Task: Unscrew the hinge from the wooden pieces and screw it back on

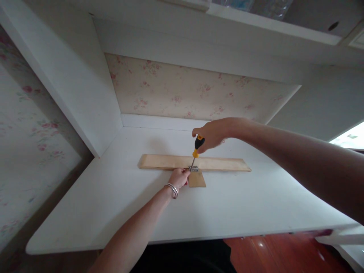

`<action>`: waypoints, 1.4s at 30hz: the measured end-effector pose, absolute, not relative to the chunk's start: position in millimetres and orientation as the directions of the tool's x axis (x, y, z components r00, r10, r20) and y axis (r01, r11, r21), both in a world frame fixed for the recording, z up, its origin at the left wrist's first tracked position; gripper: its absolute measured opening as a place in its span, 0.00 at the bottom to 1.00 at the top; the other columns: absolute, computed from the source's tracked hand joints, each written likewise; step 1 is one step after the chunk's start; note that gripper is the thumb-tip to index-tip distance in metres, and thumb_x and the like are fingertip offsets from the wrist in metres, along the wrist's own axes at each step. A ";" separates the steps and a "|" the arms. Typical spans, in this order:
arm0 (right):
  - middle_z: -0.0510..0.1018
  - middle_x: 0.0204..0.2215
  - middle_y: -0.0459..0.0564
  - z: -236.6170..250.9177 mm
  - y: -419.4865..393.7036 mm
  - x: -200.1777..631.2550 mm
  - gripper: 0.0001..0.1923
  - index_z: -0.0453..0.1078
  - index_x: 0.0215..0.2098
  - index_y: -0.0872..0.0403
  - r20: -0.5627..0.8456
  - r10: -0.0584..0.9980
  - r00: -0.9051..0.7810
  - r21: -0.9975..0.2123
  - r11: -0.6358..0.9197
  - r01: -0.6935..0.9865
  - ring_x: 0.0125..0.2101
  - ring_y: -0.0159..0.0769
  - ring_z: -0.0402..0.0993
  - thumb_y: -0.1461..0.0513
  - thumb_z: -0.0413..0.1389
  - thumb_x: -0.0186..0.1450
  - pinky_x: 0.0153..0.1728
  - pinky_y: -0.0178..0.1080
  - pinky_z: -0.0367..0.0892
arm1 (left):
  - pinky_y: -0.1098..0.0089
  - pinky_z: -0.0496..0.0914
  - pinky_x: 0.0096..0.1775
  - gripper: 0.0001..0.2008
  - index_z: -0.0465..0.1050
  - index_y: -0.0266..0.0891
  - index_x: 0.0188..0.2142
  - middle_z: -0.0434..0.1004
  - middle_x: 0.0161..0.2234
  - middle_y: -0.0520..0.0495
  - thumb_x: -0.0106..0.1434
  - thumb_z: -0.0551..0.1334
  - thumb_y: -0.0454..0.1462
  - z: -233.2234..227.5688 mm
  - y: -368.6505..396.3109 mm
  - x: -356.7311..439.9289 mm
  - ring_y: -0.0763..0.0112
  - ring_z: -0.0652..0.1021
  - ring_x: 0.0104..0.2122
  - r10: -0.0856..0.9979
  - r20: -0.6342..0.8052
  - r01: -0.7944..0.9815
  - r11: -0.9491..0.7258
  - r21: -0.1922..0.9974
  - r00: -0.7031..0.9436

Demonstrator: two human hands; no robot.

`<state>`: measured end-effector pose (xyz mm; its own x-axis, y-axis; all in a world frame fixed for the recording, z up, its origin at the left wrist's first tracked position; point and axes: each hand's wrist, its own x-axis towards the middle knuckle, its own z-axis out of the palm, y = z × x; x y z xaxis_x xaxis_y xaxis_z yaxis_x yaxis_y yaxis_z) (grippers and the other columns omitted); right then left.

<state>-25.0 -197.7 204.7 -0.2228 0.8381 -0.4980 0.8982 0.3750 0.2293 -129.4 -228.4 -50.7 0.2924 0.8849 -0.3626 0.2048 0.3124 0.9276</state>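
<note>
My right hand (pixel 214 132) is wrapped round the black-and-yellow handle of a screwdriver (pixel 196 152). Its shaft slants down to a small metal hinge (pixel 194 168). The hinge lies where a long, flat wooden board (pixel 162 161) meets a short wooden piece (pixel 197 179) on the near side. My left hand (pixel 179 177), with bangles at the wrist, is closed at the left edge of the hinge, close to the screwdriver's tip. Its fingertips are pressed together there, and what they pinch is too small to tell. A bit of red shows under that hand.
The boards lie on a white desk (pixel 119 204) with a rounded front left corner. A white side panel (pixel 71 76) rises at the left. Overhead, a white shelf (pixel 273 26) holds clear plastic bottles (pixel 274 7). Flowered wallpaper (pixel 176 89) covers the back wall.
</note>
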 end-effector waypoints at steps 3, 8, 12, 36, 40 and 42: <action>0.75 0.24 0.54 203.4 -195.8 -23.0 0.33 0.68 0.47 0.57 -0.467 0.874 -0.132 0.302 0.299 0.905 0.22 0.39 0.70 0.40 0.45 0.59 0.27 0.41 0.59 | 0.77 0.49 0.16 0.12 0.63 0.36 0.21 0.58 0.12 0.57 0.59 0.55 0.38 -49.5 -228.9 -128.8 0.81 0.61 0.12 0.883 -0.367 0.157 0.335 0.929 0.291; 0.76 0.28 0.50 206.0 -198.1 -21.9 0.30 0.62 0.54 0.52 -0.499 0.822 -0.275 0.193 0.414 0.890 0.21 0.34 0.69 0.51 0.56 0.56 0.26 0.38 0.59 | 0.77 0.48 0.16 0.11 0.64 0.36 0.22 0.58 0.12 0.57 0.59 0.55 0.38 -47.7 -229.8 -128.3 0.81 0.59 0.11 0.876 -0.375 0.147 0.346 0.927 0.304; 0.75 0.26 0.51 204.7 -201.3 -26.3 0.36 0.62 0.54 0.54 -0.448 0.883 -0.140 0.306 0.299 0.904 0.20 0.36 0.69 0.44 0.54 0.54 0.26 0.40 0.60 | 0.77 0.47 0.16 0.10 0.64 0.36 0.22 0.57 0.11 0.57 0.59 0.55 0.37 -47.4 -229.8 -128.6 0.82 0.57 0.10 0.874 -0.372 0.140 0.345 0.928 0.314; 0.76 0.31 0.56 199.0 -203.1 -27.4 0.24 0.67 0.48 0.56 -0.394 0.876 -0.278 0.278 0.402 0.873 0.26 0.39 0.71 0.49 0.47 0.62 0.28 0.39 0.59 | 0.77 0.48 0.16 0.10 0.64 0.36 0.22 0.59 0.11 0.57 0.60 0.55 0.36 -42.0 -232.0 -129.6 0.82 0.58 0.11 0.860 -0.400 0.112 0.385 0.916 0.316; 0.72 0.45 0.57 195.6 -201.0 -21.3 0.27 0.63 0.53 0.53 -0.375 0.794 -0.479 0.191 0.571 0.798 0.36 0.39 0.71 0.57 0.57 0.56 0.31 0.37 0.60 | 0.77 0.48 0.16 0.10 0.64 0.36 0.22 0.61 0.12 0.56 0.60 0.55 0.36 -41.0 -232.4 -131.0 0.82 0.59 0.11 0.862 -0.393 0.122 0.374 0.919 0.320; 0.70 0.47 0.58 193.8 -199.5 -19.6 0.29 0.63 0.53 0.53 -0.336 0.793 -0.508 0.183 0.584 0.791 0.36 0.39 0.71 0.54 0.57 0.55 0.30 0.36 0.60 | 0.77 0.48 0.16 0.10 0.64 0.36 0.22 0.61 0.12 0.56 0.59 0.55 0.36 -40.6 -232.6 -131.6 0.82 0.59 0.11 0.864 -0.391 0.125 0.371 0.920 0.318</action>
